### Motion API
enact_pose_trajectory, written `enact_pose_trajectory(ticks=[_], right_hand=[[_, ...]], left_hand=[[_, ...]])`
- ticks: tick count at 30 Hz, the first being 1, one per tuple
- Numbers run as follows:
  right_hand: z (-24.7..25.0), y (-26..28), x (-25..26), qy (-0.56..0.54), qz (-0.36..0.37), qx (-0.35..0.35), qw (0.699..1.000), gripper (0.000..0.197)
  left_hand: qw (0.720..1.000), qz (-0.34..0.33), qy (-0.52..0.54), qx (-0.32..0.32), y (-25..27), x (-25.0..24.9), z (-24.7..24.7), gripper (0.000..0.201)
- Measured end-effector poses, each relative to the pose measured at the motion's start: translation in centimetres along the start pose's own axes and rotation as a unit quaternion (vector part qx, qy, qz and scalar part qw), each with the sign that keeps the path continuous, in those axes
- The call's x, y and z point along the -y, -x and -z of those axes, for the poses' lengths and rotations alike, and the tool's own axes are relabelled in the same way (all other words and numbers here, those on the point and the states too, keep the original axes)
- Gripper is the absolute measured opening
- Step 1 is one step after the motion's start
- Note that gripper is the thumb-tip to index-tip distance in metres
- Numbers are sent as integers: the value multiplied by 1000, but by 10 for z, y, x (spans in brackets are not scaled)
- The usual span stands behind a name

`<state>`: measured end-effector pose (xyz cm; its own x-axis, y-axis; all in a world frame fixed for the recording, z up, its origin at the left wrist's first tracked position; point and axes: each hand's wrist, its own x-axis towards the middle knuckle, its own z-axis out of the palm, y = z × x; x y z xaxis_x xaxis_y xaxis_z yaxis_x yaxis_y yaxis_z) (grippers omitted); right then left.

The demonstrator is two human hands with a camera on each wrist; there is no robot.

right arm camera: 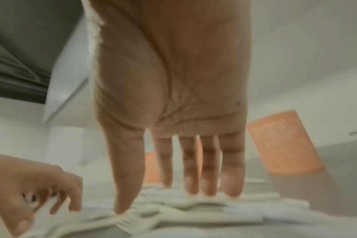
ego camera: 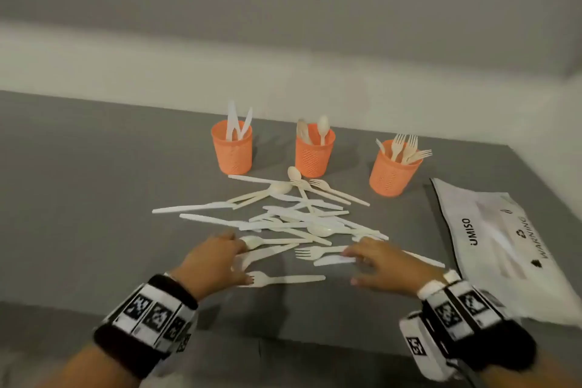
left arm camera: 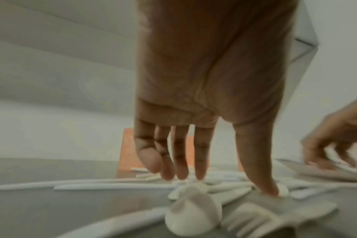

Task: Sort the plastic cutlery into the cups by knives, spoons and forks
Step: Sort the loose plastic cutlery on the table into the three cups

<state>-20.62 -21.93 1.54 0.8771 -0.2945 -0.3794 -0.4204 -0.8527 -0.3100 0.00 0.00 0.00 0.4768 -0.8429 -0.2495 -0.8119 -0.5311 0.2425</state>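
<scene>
My hands over the cutlery pile (ego camera: 293, 220).
Left hand (ego camera: 211, 264) and right hand (ego camera: 387, 264) spread flat, fingertips touching pieces; nearest fork (ego camera: 280, 280) lies tines toward nine o'clock.

Lighting: dim, soft, even; weak shadows beside cups (ego camera: 232, 148). No glare. Head view: wide-angle bend at edges, slight softness. Both wrist views: heavy motion blur, noisy, strong distortion, bkgd out of focus.

Motion blur hides whether the right hand (ego camera: 385, 264) grips the knife (ego camera: 335, 259); the left hand (ego camera: 211, 261) covers a spoon (ego camera: 252, 242) bowl.
</scene>
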Motion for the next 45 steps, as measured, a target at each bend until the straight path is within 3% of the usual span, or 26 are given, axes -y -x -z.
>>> enact_pose_trajectory(ticks=[2,4,7,10,12,17,24,30,34,37,40,43,45], right_hand=[[2,-22,-3,33,-55,-46,997,78],[3,-37,-8,68,-113,-69,989,92],[-1,-52,-19,69,-146,-41,986,99],[0,-59,-19,84,-105,-26,991,102],[-1,-65,-17,85,-88,-36,992,97],[-1,-78,-15,101,-82,-56,990,58],[-7,-85,-16,114,-79,-91,986,34],[0,-85,-12,99,-78,-81,989,27],[27,-82,-7,47,-78,-138,986,29],[47,-84,-2,-26,-60,-190,980,23],[62,-85,14,-127,-24,-259,957,22],[72,-88,39,-272,34,-322,906,22],[75,-93,53,-355,54,-357,862,24]], left_hand=[[999,29,-39,4,-10,-5,-3,69],[998,32,-62,-2,-18,-11,-6,74],[997,12,-72,2,-29,-18,-11,61],[995,-14,-100,-6,-36,-24,-10,41],[991,-28,-129,-15,-40,-27,-11,35],[989,-54,-139,-23,-51,-30,-18,29],[987,-60,-145,-38,-62,-30,-22,30],[987,-72,-139,-41,-70,-31,-16,28],[986,-91,-136,-43,-76,-35,-10,24],[990,-111,-72,-53,-83,-41,-4,23],[983,-125,111,-82,-88,-52,5,27],[927,-133,333,-111,-88,-68,21,33],[874,-124,463,-80,-88,-73,32,33]])
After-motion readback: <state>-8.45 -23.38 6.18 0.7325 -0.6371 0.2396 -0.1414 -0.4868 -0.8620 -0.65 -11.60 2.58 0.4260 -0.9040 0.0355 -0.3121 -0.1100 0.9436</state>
